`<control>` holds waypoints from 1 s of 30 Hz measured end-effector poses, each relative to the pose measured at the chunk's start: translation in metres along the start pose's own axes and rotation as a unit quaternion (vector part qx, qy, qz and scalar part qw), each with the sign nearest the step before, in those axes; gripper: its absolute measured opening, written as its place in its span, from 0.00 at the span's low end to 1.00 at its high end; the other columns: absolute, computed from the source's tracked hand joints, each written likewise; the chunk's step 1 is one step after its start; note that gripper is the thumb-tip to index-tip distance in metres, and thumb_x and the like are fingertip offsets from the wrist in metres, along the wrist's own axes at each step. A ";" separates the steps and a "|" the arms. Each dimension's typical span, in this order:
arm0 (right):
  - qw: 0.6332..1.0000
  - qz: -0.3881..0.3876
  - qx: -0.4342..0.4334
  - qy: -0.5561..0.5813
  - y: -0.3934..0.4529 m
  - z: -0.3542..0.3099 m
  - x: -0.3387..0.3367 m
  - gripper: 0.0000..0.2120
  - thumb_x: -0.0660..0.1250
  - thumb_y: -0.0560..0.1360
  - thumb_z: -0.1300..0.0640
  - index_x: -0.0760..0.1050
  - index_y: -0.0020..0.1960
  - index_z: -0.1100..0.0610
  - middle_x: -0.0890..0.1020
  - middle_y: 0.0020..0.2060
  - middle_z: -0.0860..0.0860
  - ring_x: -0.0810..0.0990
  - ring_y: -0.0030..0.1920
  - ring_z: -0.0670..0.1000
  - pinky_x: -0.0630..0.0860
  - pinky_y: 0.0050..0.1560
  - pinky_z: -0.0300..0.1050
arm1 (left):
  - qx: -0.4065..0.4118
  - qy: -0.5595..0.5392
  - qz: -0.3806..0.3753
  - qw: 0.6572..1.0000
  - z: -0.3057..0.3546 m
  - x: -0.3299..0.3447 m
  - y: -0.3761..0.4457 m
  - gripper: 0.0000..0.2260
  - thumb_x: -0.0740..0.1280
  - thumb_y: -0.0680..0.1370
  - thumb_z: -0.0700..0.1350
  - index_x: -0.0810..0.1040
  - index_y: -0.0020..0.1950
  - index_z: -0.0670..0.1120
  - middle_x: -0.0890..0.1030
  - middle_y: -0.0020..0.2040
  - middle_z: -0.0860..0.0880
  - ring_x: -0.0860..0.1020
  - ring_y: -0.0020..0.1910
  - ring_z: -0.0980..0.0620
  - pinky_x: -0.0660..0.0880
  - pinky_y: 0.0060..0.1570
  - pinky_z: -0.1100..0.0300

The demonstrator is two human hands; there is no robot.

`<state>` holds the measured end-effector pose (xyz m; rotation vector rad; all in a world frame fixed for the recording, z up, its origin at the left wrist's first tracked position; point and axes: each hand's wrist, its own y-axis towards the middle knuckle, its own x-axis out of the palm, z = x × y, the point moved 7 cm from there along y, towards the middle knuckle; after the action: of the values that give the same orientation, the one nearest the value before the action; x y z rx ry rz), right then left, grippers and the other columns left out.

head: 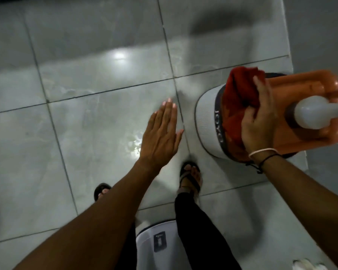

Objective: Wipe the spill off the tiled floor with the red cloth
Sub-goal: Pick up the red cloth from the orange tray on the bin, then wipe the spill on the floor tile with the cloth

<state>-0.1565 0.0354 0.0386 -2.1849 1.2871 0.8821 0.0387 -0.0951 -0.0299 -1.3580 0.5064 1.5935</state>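
Head view, looking down past both arms at the tiled floor [98, 55]. The red cloth [237, 94] is seen bunched on top of an orange stool [304, 82] (apparently a plastic seat with a white and dark band around its near edge), and it is gripped by the right hand [259, 121], whose thumb and fingers are curled and closed into the fabric. A white spray bottle [312, 112] is stood on the same seat, just beside the hand. The grip is judged to be a pick-up hold: the cloth is gathered into the palm so that it can be lifted clear in one piece.

The left hand [161, 135] is held flat above the floor, empty, its four fingers [167, 112] straight and pressed together and the thumb slightly apart; this pose is read as a balancing or steadying gesture, not a grasp. The spill [134, 144] is shown as a small glistening patch on the tile, just left of that hand and ahead of the sandalled feet [190, 177]. It is well apart from the cloth, so the wiping itself is judged not yet begun. A carry leftward and downward to the wet patch is what the next step is expected to require.
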 end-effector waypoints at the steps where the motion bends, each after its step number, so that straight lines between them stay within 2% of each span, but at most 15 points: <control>1: 1.000 0.000 -0.015 0.005 -0.005 -0.015 0.010 0.33 0.56 0.78 0.74 0.65 0.80 0.54 0.63 0.81 0.60 0.61 0.81 0.52 0.53 0.66 0.11 | -0.019 0.004 0.001 1.000 -0.023 0.001 -0.015 0.31 0.51 0.87 0.55 0.51 0.85 0.39 0.51 0.86 0.40 0.49 0.86 0.43 0.52 0.84 0.46; 4: 0.999 -0.007 -0.021 0.033 -0.027 -0.034 0.067 0.34 0.56 0.78 0.74 0.65 0.80 0.53 0.63 0.81 0.60 0.60 0.79 0.46 0.57 0.70 0.15 | -0.082 0.010 0.024 0.996 -0.100 0.022 -0.059 0.31 0.51 0.87 0.55 0.51 0.85 0.38 0.51 0.86 0.39 0.51 0.85 0.42 0.51 0.84 0.47; 6: 0.998 -0.019 0.006 0.064 -0.043 -0.019 0.129 0.34 0.55 0.78 0.75 0.64 0.80 0.53 0.64 0.81 0.56 0.62 0.81 0.49 0.59 0.80 0.30 | -0.130 0.025 0.028 0.991 -0.163 0.057 -0.083 0.31 0.48 0.87 0.55 0.49 0.85 0.39 0.48 0.86 0.39 0.48 0.86 0.43 0.47 0.83 0.48; 7: 0.997 -0.017 0.031 0.074 -0.048 -0.005 0.156 0.34 0.55 0.78 0.75 0.63 0.80 0.54 0.66 0.81 0.54 0.64 0.81 0.51 0.60 0.83 0.39 | -0.151 0.032 0.022 0.988 -0.192 0.074 -0.093 0.32 0.47 0.86 0.56 0.47 0.85 0.39 0.46 0.86 0.40 0.46 0.86 0.44 0.45 0.83 0.49; 8: 0.995 -0.008 0.055 0.077 -0.053 0.014 0.186 0.34 0.55 0.77 0.75 0.63 0.80 0.54 0.67 0.80 0.53 0.65 0.80 0.51 0.60 0.83 0.44 | -0.172 0.039 0.018 0.984 -0.222 0.097 -0.103 0.32 0.45 0.86 0.57 0.45 0.85 0.40 0.45 0.86 0.40 0.45 0.86 0.44 0.44 0.84 0.49; 12: 0.985 0.120 0.116 0.043 -0.045 0.086 0.261 0.36 0.54 0.73 0.77 0.63 0.79 0.60 0.66 0.80 0.57 0.64 0.81 0.55 0.56 0.83 0.43 | -0.234 0.058 0.027 0.970 -0.318 0.179 -0.131 0.33 0.41 0.85 0.59 0.44 0.85 0.40 0.45 0.86 0.39 0.45 0.86 0.43 0.45 0.83 0.48; 14: 0.985 0.140 0.103 0.002 -0.035 0.115 0.290 0.37 0.54 0.71 0.76 0.61 0.80 0.62 0.61 0.80 0.63 0.59 0.83 0.60 0.51 0.83 0.46 | -0.250 0.054 0.038 0.966 -0.346 0.214 -0.142 0.33 0.41 0.85 0.59 0.44 0.85 0.40 0.46 0.86 0.39 0.46 0.85 0.43 0.46 0.83 0.47; 16: 0.992 0.062 0.069 -0.084 -0.031 0.136 0.326 0.35 0.55 0.76 0.75 0.55 0.82 0.62 0.53 0.82 0.67 0.51 0.84 0.63 0.47 0.84 0.49 | -0.245 0.049 0.037 0.968 -0.363 0.246 -0.146 0.33 0.41 0.85 0.58 0.44 0.85 0.40 0.45 0.86 0.39 0.46 0.86 0.43 0.46 0.84 0.46; 19: 0.983 -0.044 -0.014 -0.180 -0.050 0.155 0.366 0.29 0.56 0.86 0.61 0.49 0.84 0.60 0.47 0.83 0.67 0.46 0.85 0.65 0.48 0.86 0.55 | -0.209 0.048 0.082 0.973 -0.369 0.276 -0.152 0.31 0.47 0.87 0.54 0.48 0.85 0.37 0.49 0.86 0.37 0.49 0.85 0.41 0.50 0.84 0.45; 21: 0.977 -0.068 -0.093 -0.177 -0.063 0.151 0.377 0.28 0.55 0.88 0.54 0.50 0.84 0.58 0.49 0.84 0.65 0.48 0.85 0.64 0.53 0.85 0.56 | -0.194 0.052 0.140 0.969 -0.369 0.282 -0.156 0.29 0.50 0.87 0.52 0.50 0.85 0.37 0.52 0.85 0.36 0.51 0.85 0.40 0.52 0.84 0.43; 24: 0.961 -0.104 -0.161 -0.200 -0.056 0.148 0.384 0.27 0.54 0.88 0.51 0.51 0.84 0.54 0.51 0.84 0.62 0.51 0.85 0.62 0.55 0.83 0.57 | -0.178 0.040 0.188 0.965 -0.372 0.283 -0.157 0.28 0.50 0.87 0.51 0.51 0.85 0.38 0.54 0.85 0.37 0.52 0.85 0.41 0.53 0.84 0.44; 27: 0.954 -0.104 -0.167 -0.226 -0.024 0.142 0.390 0.27 0.52 0.88 0.52 0.50 0.84 0.59 0.51 0.84 0.63 0.49 0.85 0.63 0.53 0.86 0.62 | -0.180 0.036 0.197 0.963 -0.375 0.281 -0.157 0.28 0.51 0.87 0.50 0.53 0.85 0.38 0.55 0.85 0.38 0.53 0.85 0.42 0.53 0.84 0.45; 30: 0.958 -0.079 -0.164 -0.220 -0.002 0.121 0.409 0.27 0.52 0.88 0.53 0.49 0.84 0.59 0.50 0.84 0.65 0.50 0.84 0.64 0.54 0.85 0.63 | -0.182 0.027 0.191 0.964 -0.373 0.278 -0.156 0.28 0.51 0.86 0.49 0.54 0.84 0.38 0.55 0.85 0.38 0.54 0.85 0.42 0.53 0.84 0.45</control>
<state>-0.0436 -0.1276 -0.3395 -2.1163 0.7840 1.4960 0.3857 -0.2114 -0.3568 -1.6530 0.5495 2.0438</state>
